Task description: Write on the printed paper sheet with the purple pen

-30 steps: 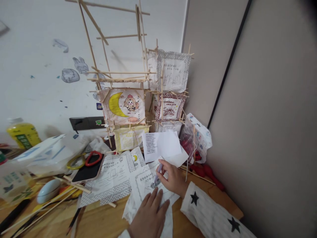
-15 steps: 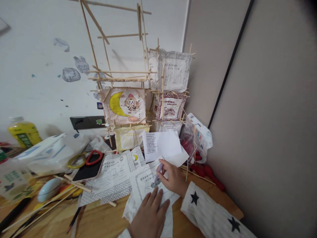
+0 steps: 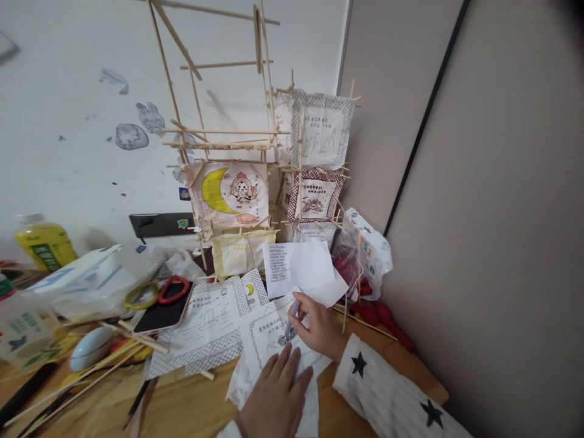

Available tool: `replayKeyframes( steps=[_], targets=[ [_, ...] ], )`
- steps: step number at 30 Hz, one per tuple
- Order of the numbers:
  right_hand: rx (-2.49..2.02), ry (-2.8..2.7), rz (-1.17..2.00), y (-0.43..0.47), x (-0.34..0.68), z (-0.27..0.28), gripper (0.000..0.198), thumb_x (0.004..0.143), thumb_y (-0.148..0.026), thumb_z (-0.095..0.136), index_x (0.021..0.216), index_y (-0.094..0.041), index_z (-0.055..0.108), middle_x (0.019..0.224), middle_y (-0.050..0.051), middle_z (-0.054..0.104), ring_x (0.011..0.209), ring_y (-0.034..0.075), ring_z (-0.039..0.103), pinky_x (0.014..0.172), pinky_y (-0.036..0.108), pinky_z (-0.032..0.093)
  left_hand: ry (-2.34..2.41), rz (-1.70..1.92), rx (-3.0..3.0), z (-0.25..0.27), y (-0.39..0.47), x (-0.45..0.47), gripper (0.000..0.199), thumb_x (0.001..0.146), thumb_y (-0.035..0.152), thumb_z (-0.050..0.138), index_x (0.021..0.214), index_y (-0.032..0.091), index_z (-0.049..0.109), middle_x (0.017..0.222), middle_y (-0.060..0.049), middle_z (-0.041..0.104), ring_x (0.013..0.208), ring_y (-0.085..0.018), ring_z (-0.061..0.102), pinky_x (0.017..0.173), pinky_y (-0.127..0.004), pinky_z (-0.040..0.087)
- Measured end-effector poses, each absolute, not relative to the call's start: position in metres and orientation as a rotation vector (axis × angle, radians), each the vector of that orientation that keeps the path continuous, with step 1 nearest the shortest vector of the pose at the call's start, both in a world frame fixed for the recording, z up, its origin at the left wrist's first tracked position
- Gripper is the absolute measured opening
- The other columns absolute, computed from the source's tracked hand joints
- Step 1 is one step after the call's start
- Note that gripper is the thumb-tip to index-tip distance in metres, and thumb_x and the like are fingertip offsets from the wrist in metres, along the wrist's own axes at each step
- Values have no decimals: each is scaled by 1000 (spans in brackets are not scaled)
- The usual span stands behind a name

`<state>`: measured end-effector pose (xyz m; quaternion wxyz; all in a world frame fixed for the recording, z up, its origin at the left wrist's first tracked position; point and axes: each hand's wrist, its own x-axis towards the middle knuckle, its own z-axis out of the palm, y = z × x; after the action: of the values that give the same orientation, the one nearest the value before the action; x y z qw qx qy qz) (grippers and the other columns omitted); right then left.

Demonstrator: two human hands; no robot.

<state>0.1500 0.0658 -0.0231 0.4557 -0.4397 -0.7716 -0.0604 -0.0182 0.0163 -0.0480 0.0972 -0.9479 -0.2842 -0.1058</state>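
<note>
Left hand [image 3: 276, 392] is pressed flat on a hand-drawn paper [image 3: 255, 350], fingers slightly spread, gripping nothing, while the right hand [image 3: 317, 328] pinches a purple pen [image 3: 292, 319] between thumb and fingers, tip down at a dark bit of the drawing. That paper's toward the right edge of the wooden tabletop [image 3: 196, 410]. It's got two lines of Chinese handwriting, too small for me to make out. Just left there's a boat drawing [image 3: 203, 328] with a lattice border and more characters. Behind, a white sheet [image 3: 278, 267] has tiny handwritten lines, no chance reading those. Toward the back edge, stick frames [image 3: 228, 146] carry paper panels [image 3: 314, 198], one with dark red lettering. Yellow bottle [image 3: 45, 246] near the back left: green label, text's a blur.
</note>
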Motion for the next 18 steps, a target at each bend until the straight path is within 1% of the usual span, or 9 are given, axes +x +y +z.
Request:
replayKeyframes(
  steps=[4, 6, 13, 18],
  targets=[
    [-1150, -1897, -158, 66, 150, -23, 41, 85, -29, 52, 124, -20, 45, 75, 2, 65, 66, 17, 62, 66, 29, 51, -816, -327, -2809, -46, 16, -19, 50, 76, 4, 51, 123, 21, 50, 130, -13, 48, 122, -32, 39, 94, -46, 39],
    [-1137, -1903, -191, 66, 150, -23, 41, 86, -29, 52, 125, -19, 45, 73, 2, 64, 66, 17, 62, 65, 29, 51, -802, -294, -2809, -43, 16, -19, 51, 75, 4, 51, 123, 21, 49, 130, -14, 49, 122, -32, 40, 94, -46, 40],
    [-1077, -1889, -211, 64, 149, -21, 38, 87, -28, 49, 123, -17, 46, 78, 3, 65, 66, 16, 62, 67, 28, 51, -802, -219, -2801, -35, 14, -17, 51, 75, 6, 53, 124, 20, 50, 129, -15, 49, 120, -33, 41, 92, -46, 42],
    [-1119, -1894, -216, 64, 150, -22, 39, 85, -28, 51, 123, -17, 47, 74, 2, 65, 66, 17, 63, 65, 29, 51, -810, -214, -2780, -37, 14, -17, 51, 75, 4, 53, 123, 20, 51, 129, -16, 49, 119, -34, 41, 92, -47, 42]
  ],
)
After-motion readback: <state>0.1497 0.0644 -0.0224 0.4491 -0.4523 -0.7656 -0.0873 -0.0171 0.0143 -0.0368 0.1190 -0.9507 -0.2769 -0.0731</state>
